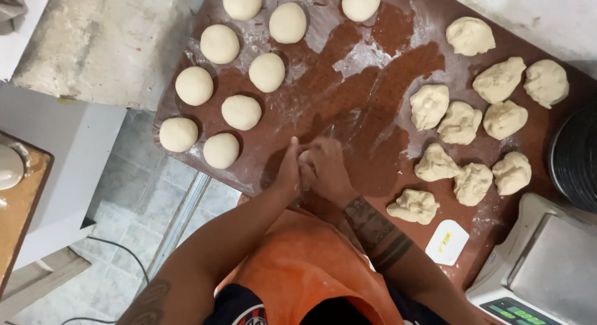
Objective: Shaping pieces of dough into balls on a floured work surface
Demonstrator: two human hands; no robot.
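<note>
— What are the hands doing?

— The left hand (288, 169) and right hand (326, 169) are cupping together around a dough piece (304, 157), fingers curled closed on it, low on the floured brown bench (348, 88).

— And around them?

— Smooth dough balls (241, 111) are sitting in rows to the left; rough dough lumps (460, 123) are lying to the right. A white scraper (447, 241) is resting near the right forearm, just beside a digital scale (541, 269).
</note>
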